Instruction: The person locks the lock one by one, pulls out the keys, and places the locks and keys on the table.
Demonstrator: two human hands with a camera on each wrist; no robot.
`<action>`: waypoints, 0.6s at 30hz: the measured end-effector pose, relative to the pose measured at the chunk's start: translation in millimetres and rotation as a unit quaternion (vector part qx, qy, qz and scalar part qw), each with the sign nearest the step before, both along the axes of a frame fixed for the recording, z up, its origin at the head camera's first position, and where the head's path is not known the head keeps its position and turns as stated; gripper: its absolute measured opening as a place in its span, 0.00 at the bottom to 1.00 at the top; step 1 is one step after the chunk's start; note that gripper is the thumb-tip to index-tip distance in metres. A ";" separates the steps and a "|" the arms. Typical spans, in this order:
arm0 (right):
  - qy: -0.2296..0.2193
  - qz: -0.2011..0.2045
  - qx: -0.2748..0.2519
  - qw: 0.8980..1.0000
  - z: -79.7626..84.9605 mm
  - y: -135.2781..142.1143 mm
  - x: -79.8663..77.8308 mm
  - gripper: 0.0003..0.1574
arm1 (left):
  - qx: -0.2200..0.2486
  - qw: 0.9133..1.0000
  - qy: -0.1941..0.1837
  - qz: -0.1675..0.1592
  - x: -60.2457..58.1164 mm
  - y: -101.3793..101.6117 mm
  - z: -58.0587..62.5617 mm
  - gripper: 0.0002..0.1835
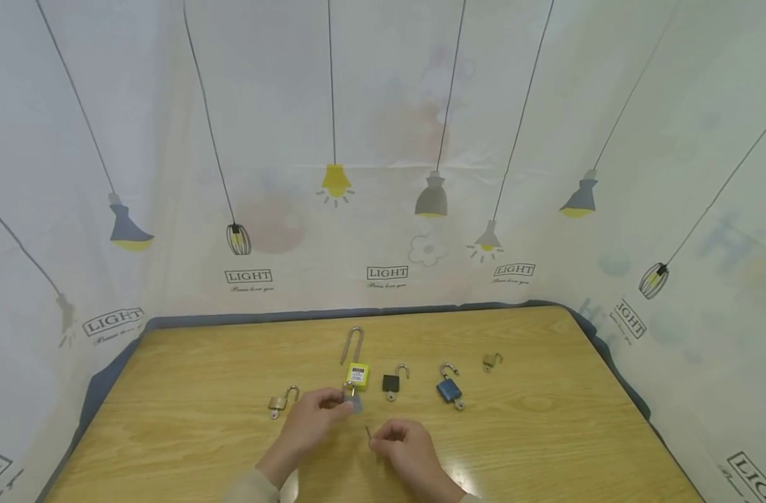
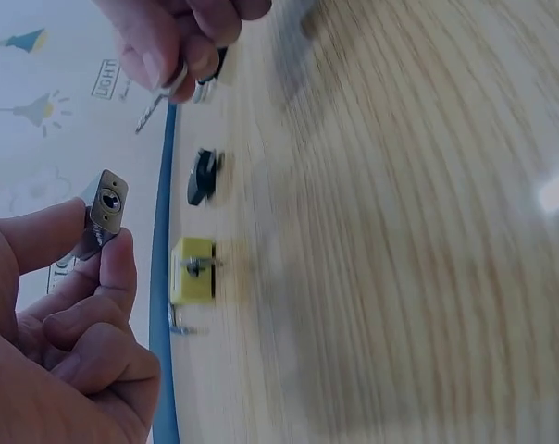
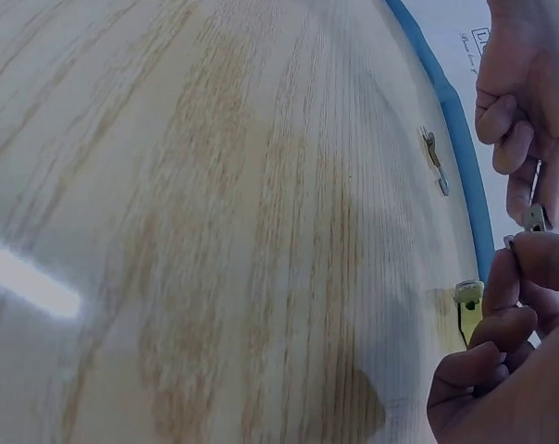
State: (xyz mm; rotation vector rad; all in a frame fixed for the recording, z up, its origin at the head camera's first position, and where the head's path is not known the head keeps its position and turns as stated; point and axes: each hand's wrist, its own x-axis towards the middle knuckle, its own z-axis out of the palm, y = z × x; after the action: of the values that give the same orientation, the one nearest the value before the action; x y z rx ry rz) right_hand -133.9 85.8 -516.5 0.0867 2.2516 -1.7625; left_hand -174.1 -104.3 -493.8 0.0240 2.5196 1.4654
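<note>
Currently, the left hand (image 1: 314,416) pinches a small padlock (image 2: 105,207) between thumb and fingers, raised over the middle of the surface (image 1: 521,433); its keyhole (image 2: 111,199) is exposed. The right hand (image 1: 411,450) pinches a key (image 2: 149,113) by its head, blade projecting. Key and padlock are apart. Whether the held padlock's shackle is latched cannot be told.

Layout: a brass padlock (image 1: 277,403) lies toward the left edge, near the left hand. A yellow padlock (image 1: 358,383) lies beyond the held one, long shackle toward the far edge. A black padlock (image 1: 391,383) and a blue padlock (image 1: 449,391) follow toward the right edge; a tiny brass padlock (image 1: 488,361) lies nearest the far right corner.

Caution: a key presented at an angle or wrong side up would probably skid on the metal or jam. An off-centre push could twist the padlock within its narrow pinch. Loosened fingers would likely drop either part.

Markings: the wall cloth (image 1: 358,91) repeats the boxed word "LIGHT"; the script beneath is too small to read reliably. The yellow padlock carries a white label (image 1: 358,373), print illegible. No padlock brand can be read.
</note>
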 end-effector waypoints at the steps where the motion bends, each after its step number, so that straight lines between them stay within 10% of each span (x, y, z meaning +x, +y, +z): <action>1: 0.000 0.002 0.003 1.000 0.1 0.0 0.2 0.07 | -0.004 1.000 -0.001 0.000 0.3 -3.5 -0.2 0.18; 18: 0.055 0.005 0.052 0.997 -6.0 -11.9 -1.4 0.05 | -0.099 0.995 0.000 0.034 15.4 -79.3 8.4 0.20</action>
State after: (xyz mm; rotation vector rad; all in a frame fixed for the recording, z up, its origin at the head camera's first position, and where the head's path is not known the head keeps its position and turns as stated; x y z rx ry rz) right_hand -135.3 73.9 -522.4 -0.0012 2.4174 -1.6835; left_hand -158.7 -183.6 -485.4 -0.0940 2.6774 1.2310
